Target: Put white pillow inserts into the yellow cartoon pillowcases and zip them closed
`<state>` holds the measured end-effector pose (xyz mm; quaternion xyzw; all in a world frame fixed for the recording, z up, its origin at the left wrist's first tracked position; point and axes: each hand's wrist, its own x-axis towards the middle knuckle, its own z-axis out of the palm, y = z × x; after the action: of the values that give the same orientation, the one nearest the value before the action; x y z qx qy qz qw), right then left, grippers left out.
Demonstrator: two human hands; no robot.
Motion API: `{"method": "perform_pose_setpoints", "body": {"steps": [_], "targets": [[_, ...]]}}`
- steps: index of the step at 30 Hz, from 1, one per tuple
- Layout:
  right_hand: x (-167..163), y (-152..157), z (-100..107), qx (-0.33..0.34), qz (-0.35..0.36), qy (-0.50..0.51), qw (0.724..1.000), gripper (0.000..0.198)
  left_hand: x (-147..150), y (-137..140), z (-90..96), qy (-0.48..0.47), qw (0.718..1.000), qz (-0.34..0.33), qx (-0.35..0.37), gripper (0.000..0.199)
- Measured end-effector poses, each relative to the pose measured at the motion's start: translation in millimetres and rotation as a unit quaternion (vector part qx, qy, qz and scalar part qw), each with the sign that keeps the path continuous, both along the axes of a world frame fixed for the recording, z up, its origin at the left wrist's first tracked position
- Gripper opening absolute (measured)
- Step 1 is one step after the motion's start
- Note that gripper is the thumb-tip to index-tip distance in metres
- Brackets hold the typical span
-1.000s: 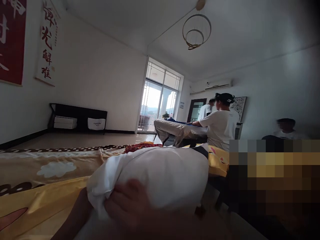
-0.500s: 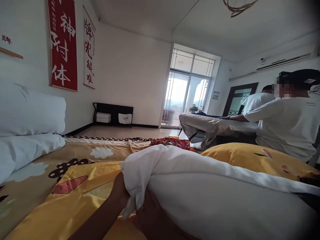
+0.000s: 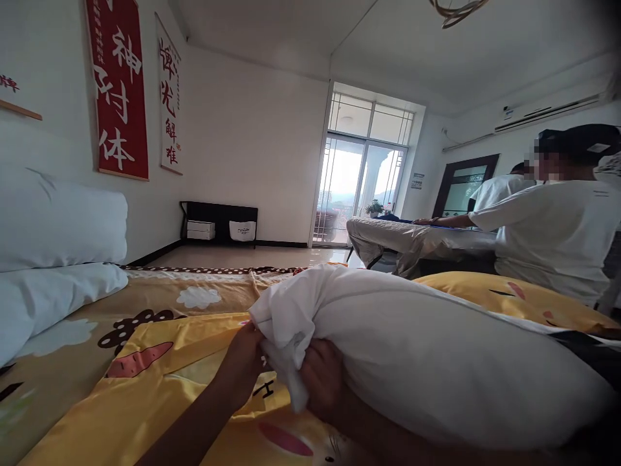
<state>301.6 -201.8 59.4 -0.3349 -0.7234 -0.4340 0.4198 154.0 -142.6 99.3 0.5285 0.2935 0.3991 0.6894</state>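
White pillow [image 3: 431, 349] lifted slightly higher.

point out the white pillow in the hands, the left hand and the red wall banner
white pillow [image 3: 427, 343]: head view, middle of its plump side
left hand [image 3: 246, 364]: head view, back of the hand
red wall banner [image 3: 119, 90]: head view, middle of its hanging face

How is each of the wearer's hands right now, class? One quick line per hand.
Left hand: closed, holding the gathered end of the white pillow.
Right hand: closed on the pillow's same end.
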Motion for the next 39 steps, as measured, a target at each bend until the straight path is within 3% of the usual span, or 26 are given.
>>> {"method": "perform_pose_setpoints", "body": {"steps": [2, 4, 6, 8, 10, 11, 16, 21, 25, 28, 33, 36, 39], "targets": [[5, -3, 12, -0.003, 0.015, 0.036, 0.999, 0.018, -7, -2, 4.8, 0.036, 0.995, -0.021, 0.094, 0.061], [8, -8, 25, -0.023, 0.019, 0.061, 0.998, 0.013, -14, -5, 6.0, 0.081, 0.960, 0.001, 0.270, 0.078], [8, -17, 39, -0.050, 0.021, 0.072, 0.996, 0.010, -18, -9, 4.8, 0.141, 0.870, 0.039, 0.471, 0.096], [6, -24, 48, -0.083, 0.030, 0.070, 0.994, 0.008, -17, -11, 3.4, 0.196, 0.753, 0.071, 0.625, 0.109], [4, -30, 51, -0.108, 0.052, 0.069, 0.990, 0.008, -12, -11, 2.4, 0.213, 0.669, 0.100, 0.705, 0.110], [3, -32, 51, -0.118, 0.062, 0.071, 0.988, 0.009, -8, -10, 1.7, 0.213, 0.653, 0.116, 0.718, 0.106], [5, -38, 52, -0.157, 0.081, 0.083, 0.981, 0.012, 10, -7, -6.3, 0.197, 0.661, 0.154, 0.707, 0.075], [5, -48, 65, -0.217, 0.084, 0.061, 0.971, 0.016, 14, -18, -8.9, 0.166, 0.611, 0.197, 0.748, 0.010], [5, -55, 57, -0.194, 0.044, 0.069, 0.978, 0.016, 13, -20, -6.2, 0.181, 0.594, 0.207, 0.756, 0.012], [4, -64, 34, -0.161, -0.021, 0.064, 0.985, 0.029, 18, -14, -5.0, 0.283, 0.629, 0.180, 0.701, 0.011], [-4, -72, -28, -0.097, -0.073, 0.033, 0.992, 0.051, 24, -3, -2.8, 0.433, 0.694, 0.119, 0.562, 0.022], [-6, -54, -57, -0.089, -0.127, 0.007, 0.988, 0.065, 21, 2, -4.7, 0.433, 0.736, 0.128, 0.504, 0.018], [-3, -25, -67, -0.093, -0.177, -0.014, 0.980, 0.082, 19, 7, -10.3, 0.364, 0.790, 0.111, 0.481, 0.017]]}}
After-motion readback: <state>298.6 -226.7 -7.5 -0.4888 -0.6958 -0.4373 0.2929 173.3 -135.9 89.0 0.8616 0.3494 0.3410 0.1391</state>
